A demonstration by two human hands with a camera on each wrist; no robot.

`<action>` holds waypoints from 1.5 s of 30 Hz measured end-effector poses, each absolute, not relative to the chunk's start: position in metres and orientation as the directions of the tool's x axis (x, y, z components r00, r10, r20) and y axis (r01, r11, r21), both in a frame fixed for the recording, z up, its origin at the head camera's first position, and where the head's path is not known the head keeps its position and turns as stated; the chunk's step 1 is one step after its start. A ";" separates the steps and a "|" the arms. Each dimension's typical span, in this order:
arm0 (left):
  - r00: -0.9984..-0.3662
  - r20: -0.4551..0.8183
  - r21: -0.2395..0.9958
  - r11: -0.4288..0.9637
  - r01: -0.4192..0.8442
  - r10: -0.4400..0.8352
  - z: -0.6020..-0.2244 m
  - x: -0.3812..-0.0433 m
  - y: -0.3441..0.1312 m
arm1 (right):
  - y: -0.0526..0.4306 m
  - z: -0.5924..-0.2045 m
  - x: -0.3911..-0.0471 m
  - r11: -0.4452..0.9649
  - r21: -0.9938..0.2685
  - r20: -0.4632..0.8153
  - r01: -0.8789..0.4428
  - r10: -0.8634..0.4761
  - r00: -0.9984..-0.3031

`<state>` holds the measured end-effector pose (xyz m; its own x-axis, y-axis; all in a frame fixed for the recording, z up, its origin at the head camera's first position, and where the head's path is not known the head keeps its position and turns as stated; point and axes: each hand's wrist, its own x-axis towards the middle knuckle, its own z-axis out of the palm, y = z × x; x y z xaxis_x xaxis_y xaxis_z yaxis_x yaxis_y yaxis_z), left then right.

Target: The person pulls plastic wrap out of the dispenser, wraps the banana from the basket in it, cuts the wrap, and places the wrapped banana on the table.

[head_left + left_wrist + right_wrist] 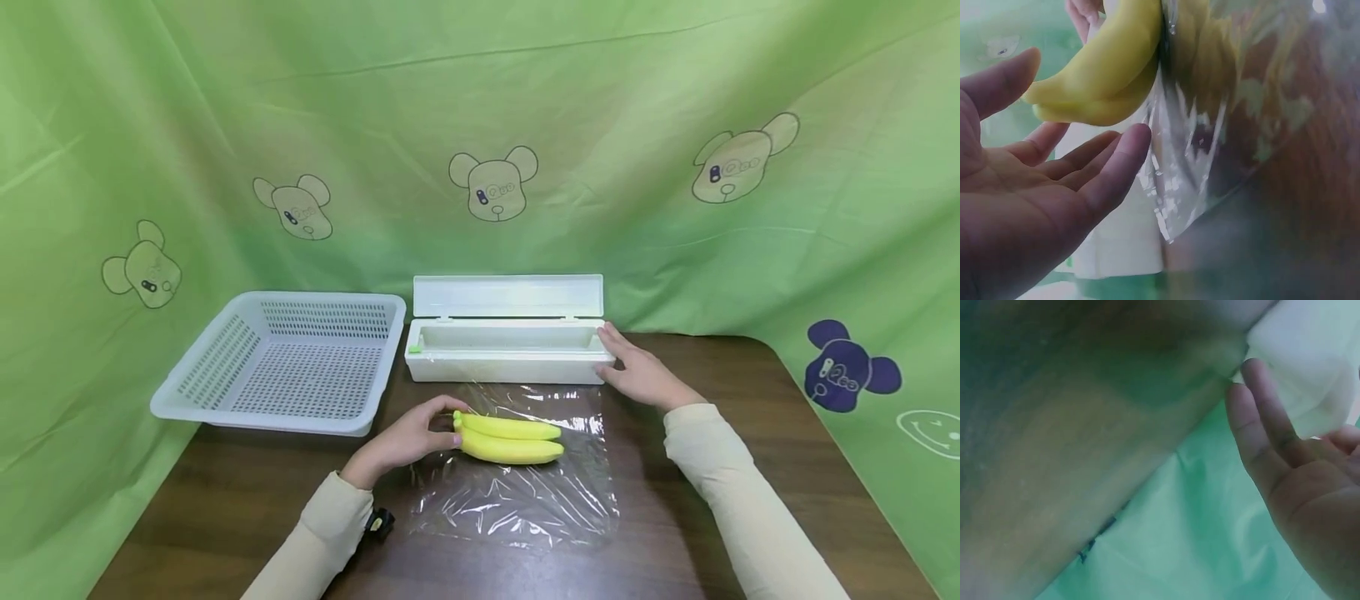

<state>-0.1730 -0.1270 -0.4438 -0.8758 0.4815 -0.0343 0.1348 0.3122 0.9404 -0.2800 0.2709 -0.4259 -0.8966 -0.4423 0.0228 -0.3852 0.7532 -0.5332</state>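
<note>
Two yellow bananas (510, 451), joined at the stem, lie on a sheet of clear plastic wrap (517, 508) on the table. My left hand (411, 433) is at their stem end, thumb and fingers spread on either side. In the left wrist view a gap shows between the thumb and the bananas (1110, 69); whether a fingertip touches them I cannot tell. The wrap runs back to a long white wrap dispenser box (510, 368) with its lid (508, 296) raised. My right hand (637, 371) rests against the box's right end, fingers straight, thumb at the front.
A white plastic basket (367, 417) with slotted walls stands left of the box. A small green piece (415, 349) sits at the box's left end. Green printed cloth (600, 100) hangs behind the brown table (697, 533).
</note>
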 end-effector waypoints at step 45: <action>-0.746 0.050 0.235 0.718 0.655 0.664 -0.431 -0.082 -0.160 | 0.240 -0.446 -0.084 0.573 -0.174 0.336 -0.801 -0.730 -0.595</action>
<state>-0.0815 -0.1599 -0.4310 -0.7460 0.6640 0.0504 0.6551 0.7182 0.2349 -0.0840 0.2402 -0.4458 -0.5953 -0.7298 0.3362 -0.8009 0.5730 -0.1742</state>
